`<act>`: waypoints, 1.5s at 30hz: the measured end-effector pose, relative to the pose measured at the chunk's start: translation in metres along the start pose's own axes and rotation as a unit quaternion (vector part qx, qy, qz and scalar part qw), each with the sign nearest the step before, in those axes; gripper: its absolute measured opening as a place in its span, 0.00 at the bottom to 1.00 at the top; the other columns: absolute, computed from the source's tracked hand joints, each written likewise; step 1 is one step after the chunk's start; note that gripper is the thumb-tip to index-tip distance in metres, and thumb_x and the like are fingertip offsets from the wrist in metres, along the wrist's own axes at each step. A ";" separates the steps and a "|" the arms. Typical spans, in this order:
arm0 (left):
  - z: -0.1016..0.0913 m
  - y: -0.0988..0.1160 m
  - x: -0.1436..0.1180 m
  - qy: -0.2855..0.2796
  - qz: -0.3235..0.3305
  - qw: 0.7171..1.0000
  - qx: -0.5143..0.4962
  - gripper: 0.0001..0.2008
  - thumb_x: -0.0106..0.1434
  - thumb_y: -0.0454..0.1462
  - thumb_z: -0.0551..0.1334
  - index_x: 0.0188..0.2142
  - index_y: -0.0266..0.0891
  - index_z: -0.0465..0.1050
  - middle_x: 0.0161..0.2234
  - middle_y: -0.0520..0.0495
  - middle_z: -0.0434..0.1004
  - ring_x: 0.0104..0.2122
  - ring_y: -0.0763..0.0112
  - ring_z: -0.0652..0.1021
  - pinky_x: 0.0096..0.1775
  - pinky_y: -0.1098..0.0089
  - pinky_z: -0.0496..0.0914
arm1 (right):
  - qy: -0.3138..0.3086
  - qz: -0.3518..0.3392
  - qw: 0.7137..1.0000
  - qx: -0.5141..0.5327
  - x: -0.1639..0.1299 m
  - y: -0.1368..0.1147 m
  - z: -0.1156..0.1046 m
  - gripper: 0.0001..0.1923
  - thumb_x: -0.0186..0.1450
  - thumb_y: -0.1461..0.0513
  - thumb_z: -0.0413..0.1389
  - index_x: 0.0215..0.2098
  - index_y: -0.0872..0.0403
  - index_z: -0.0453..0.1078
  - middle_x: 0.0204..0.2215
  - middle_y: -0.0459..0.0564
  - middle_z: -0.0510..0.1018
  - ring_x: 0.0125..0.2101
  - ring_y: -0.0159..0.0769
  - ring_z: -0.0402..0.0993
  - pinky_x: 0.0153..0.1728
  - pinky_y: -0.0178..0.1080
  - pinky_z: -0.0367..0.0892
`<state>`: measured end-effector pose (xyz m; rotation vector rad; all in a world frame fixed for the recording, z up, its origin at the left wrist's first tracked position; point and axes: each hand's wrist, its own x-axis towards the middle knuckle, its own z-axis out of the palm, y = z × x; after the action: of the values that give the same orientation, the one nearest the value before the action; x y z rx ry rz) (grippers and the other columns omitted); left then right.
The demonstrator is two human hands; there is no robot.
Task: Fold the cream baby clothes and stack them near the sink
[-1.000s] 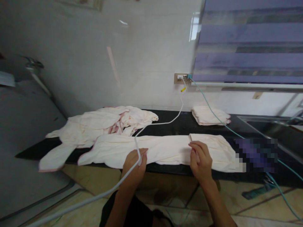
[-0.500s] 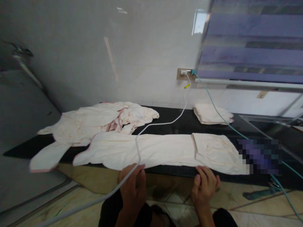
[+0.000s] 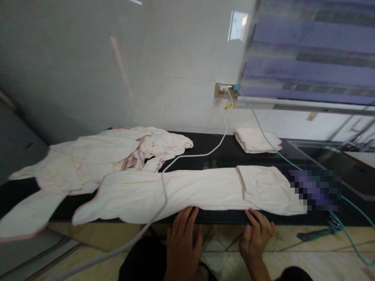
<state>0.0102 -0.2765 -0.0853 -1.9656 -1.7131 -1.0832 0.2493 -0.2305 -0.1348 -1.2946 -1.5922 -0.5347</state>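
Observation:
A long cream cloth garment point(image 3: 202, 189) with thin pink edging lies flat along the front of the counter, its right part doubled back in a fold. At its near edge, around the middle, my left hand point(image 3: 184, 234) touches the fabric with fingers stretched out and the thumb apart. Farther right, just below the fold, my right hand point(image 3: 257, 234) has its fingertips at the same edge, fingers bent slightly and not closed on the cloth. Behind, to the left, a second cream garment point(image 3: 84, 158) lies loosely crumpled, one sleeve spread toward the front.
A white cable point(image 3: 165, 191) crosses over the long garment from the wall socket point(image 3: 225, 90). A green cord point(image 3: 258, 113) runs down to the right past a small folded cloth stack point(image 3: 256, 141). A sink point(image 3: 351, 168) is set in the black counter point(image 3: 215, 142); one patch beside it is pixelated.
My left hand has slid right along the garment's near edge, its fingers straighter now. My right hand stays near the fold. The camera view has shifted slightly.

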 end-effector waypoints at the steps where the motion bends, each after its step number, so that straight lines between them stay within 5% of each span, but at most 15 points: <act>1: 0.003 -0.002 -0.002 0.002 0.008 1.000 0.006 0.24 0.69 0.36 0.58 0.64 0.44 0.68 0.57 0.40 0.77 0.55 0.53 0.76 0.50 0.55 0.68 | 0.006 0.007 1.000 0.002 0.000 -0.002 0.001 0.21 0.72 0.61 0.45 0.61 0.53 0.68 0.52 0.60 0.75 0.56 0.52 0.67 0.61 0.62 0.50; 9: 0.022 -0.015 -0.009 0.037 0.013 0.999 -0.007 0.23 0.66 0.36 0.60 0.61 0.43 0.71 0.52 0.39 0.79 0.52 0.51 0.76 0.54 0.53 0.64 | -0.042 0.031 0.998 0.030 0.003 -0.007 -0.009 0.22 0.72 0.62 0.47 0.61 0.52 0.69 0.54 0.60 0.74 0.58 0.51 0.66 0.63 0.60 0.50; 21: 0.028 -0.005 -0.008 0.078 -0.017 0.997 -0.019 0.21 0.67 0.38 0.59 0.59 0.41 0.72 0.53 0.38 0.78 0.56 0.51 0.74 0.58 0.52 0.64 | -0.079 0.015 0.996 0.039 0.000 0.005 -0.009 0.25 0.71 0.62 0.48 0.66 0.50 0.65 0.56 0.58 0.75 0.58 0.51 0.67 0.63 0.57 0.46; 32: 0.017 -0.009 -0.006 0.043 0.014 0.999 -0.003 0.21 0.69 0.36 0.60 0.61 0.41 0.70 0.56 0.40 0.77 0.57 0.55 0.74 0.58 0.55 0.65 | 0.043 -0.050 0.998 0.025 -0.009 0.020 0.021 0.25 0.70 0.62 0.49 0.65 0.49 0.67 0.51 0.56 0.77 0.54 0.47 0.69 0.62 0.53 0.47; 45: 0.009 0.004 -0.002 0.022 -0.030 0.998 -0.047 0.20 0.71 0.33 0.55 0.61 0.40 0.70 0.58 0.40 0.76 0.60 0.56 0.73 0.58 0.53 0.67 | -0.103 -0.003 0.990 0.101 0.017 -0.001 -0.036 0.21 0.74 0.62 0.46 0.63 0.50 0.66 0.57 0.56 0.74 0.59 0.47 0.68 0.63 0.58 0.53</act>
<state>0.0171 -0.2725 -0.0917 -1.9413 -1.7394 -1.2390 0.2636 -0.2513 -0.1045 -1.2215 -1.7718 -0.2407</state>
